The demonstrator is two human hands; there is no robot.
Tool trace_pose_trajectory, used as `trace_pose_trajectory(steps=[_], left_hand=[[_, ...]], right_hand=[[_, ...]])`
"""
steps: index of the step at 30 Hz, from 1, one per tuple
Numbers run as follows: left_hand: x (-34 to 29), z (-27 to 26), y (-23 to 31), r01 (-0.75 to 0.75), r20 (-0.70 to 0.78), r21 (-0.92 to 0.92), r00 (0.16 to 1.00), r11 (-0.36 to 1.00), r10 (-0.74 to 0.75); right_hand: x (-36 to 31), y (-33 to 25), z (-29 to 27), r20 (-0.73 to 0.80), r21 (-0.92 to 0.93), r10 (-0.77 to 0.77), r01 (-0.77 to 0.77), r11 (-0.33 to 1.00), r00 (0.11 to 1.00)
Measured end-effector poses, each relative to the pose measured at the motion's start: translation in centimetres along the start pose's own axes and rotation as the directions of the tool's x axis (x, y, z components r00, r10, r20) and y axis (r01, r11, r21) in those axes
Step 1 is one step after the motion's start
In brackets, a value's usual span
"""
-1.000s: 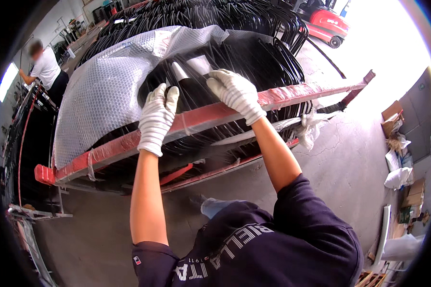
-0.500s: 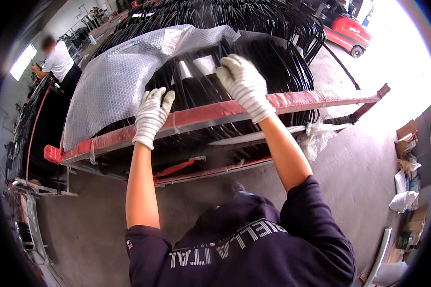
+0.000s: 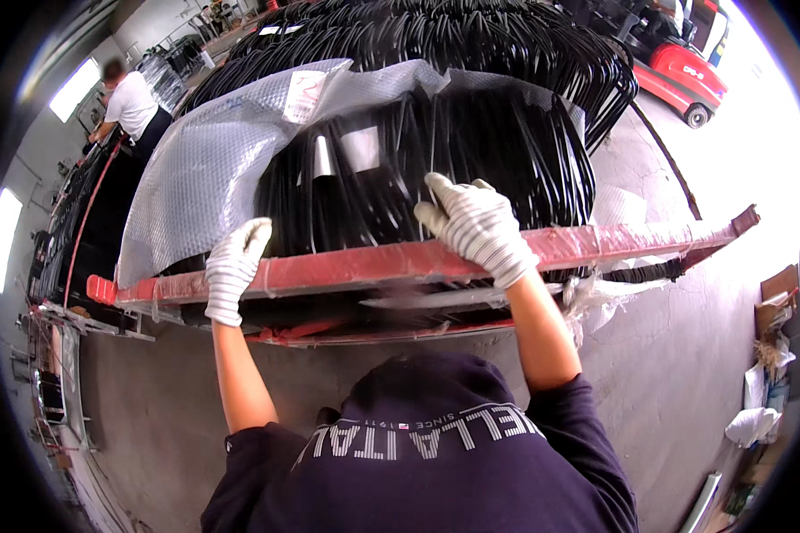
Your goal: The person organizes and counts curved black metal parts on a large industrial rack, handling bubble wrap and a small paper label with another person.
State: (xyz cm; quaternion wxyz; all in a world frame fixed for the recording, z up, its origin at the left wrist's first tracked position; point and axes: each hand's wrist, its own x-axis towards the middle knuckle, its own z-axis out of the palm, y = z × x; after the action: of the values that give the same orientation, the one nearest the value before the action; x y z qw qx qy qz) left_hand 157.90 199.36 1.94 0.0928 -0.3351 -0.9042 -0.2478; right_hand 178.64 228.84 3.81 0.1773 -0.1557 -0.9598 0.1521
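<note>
At the far upper left of the frame a co-worker [image 3: 132, 105] in a white shirt stands beside a long rack. Right of that, a sheet of bubble wrap [image 3: 213, 169] drapes over the left part of a big stack of black metal frames [image 3: 436, 160], which fills the upper middle of the frame and sits on a red rail [image 3: 373, 262] running across the centre. The left hand [image 3: 234, 266], in a white knit glove, rests on the rail just under the wrap's lower edge; its fingers curl over the rail's top, but whether they clamp it cannot be told. The right hand [image 3: 471, 222], gloved too, lies right of centre with fingers spread wide and flat against the frames, wrist over the rail, gripping nothing. At the upper right stands a red forklift [image 3: 684, 71] on the grey floor [image 3: 676, 346].
</note>
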Motion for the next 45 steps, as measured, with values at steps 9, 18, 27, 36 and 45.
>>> trace_pose_trajectory(steps=[9,18,27,36,45], left_hand=[[2.9,0.7,6.4,-0.217,-0.301,0.195,0.915,0.957,0.269],[2.9,2.1,7.7,-0.008,0.176,0.178,0.984,0.984,-0.023],[3.7,1.0,8.8,0.097,0.598,0.165,0.781,0.982,-0.177],[3.6,1.4,8.0,0.110,0.555,0.190,0.808,0.976,-0.199],[2.2,3.1,7.1,-0.253,-0.084,0.311,0.953,0.916,0.291]], right_hand=[[0.1,0.2,1.0,-0.075,0.062,-0.041,0.045,0.997,0.996],[0.8,-0.7,-1.5,-0.050,-0.072,-0.103,0.099,0.992,0.993],[0.5,-0.8,-0.3,-0.387,-0.314,-0.100,-0.029,0.949,0.917],[0.5,-0.6,-0.1,-0.181,-0.215,0.001,-0.041,0.976,0.984],[0.9,-1.5,-1.9,0.249,-0.156,0.332,-0.301,0.941,0.910]])
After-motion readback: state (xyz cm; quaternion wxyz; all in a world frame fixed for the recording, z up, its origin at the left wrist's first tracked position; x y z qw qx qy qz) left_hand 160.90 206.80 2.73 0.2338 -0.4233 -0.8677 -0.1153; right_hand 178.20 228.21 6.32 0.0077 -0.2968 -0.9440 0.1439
